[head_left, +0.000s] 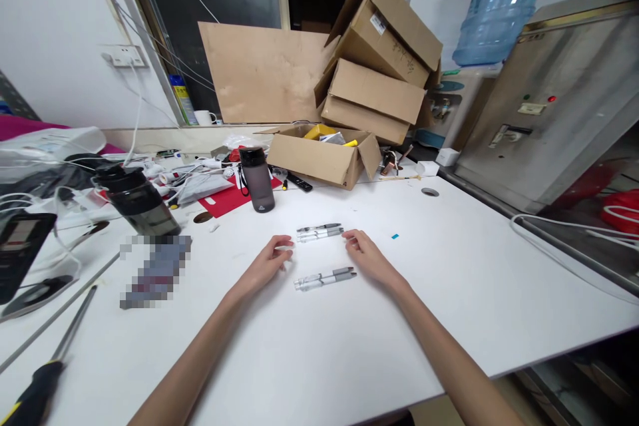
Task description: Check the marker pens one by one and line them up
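Observation:
Two small groups of clear pens with grey grips lie crosswise on the white table. The farther pens (319, 233) rest side by side between my hands. Nearer to me are the other pens (325, 278), also lying close together. My left hand (269, 261) is just left of the pens, its thumb and fingers apart and slightly curled, with nothing in it. At the grey right ends of the farther pens is my right hand (367, 256), fingers loosely bent and holding nothing. Whether its fingertips touch those pens I cannot tell.
A dark bottle (257, 180) stands behind the pens, near an open cardboard box (314, 158). To the left are another bottle (137, 203), a blurred-out item (158, 273), a screwdriver (50, 366) and tangled cables. A blue scrap (395, 236) lies at right.

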Tool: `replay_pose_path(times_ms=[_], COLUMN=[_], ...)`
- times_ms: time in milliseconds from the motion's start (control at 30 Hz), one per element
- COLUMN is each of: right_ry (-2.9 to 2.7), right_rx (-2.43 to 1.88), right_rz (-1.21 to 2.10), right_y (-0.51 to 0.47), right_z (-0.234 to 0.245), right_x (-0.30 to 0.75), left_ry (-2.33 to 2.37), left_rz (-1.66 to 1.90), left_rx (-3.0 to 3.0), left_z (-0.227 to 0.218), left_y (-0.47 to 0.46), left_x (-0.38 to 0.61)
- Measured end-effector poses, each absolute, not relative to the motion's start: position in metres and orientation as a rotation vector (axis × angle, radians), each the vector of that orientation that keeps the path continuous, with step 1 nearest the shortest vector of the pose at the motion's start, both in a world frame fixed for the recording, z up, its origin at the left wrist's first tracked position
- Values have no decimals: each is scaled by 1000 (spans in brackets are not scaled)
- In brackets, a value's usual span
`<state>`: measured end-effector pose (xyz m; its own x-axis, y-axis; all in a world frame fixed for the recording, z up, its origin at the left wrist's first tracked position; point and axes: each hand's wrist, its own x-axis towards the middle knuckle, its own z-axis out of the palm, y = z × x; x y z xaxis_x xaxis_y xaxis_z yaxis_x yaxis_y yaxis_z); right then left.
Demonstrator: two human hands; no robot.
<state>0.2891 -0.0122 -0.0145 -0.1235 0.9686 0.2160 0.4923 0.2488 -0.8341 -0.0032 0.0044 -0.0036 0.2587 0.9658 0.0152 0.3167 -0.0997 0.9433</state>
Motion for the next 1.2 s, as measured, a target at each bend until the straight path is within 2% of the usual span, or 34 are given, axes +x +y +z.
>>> replay_pose_path(times_ms=[433,667,933,1200], right_ry=[-1654,-1619,-1311,-1514], right_rx=[-1492,-1386,-1264,-1148], right_rz=[850,871,978,1020], right_y=[-10,-8,2,-9], right_z=[-19,-17,-16,-2], right_x=[284,285,288,284], left_ry=[1090,1088,1044,1086], left_rz=[921,900,1001,1051], left_rx=[1301,1324,1483,1639], left_z=[-5,-5,8,6], left_y=[3,4,-8,-8], left_x=[4,3,13,18])
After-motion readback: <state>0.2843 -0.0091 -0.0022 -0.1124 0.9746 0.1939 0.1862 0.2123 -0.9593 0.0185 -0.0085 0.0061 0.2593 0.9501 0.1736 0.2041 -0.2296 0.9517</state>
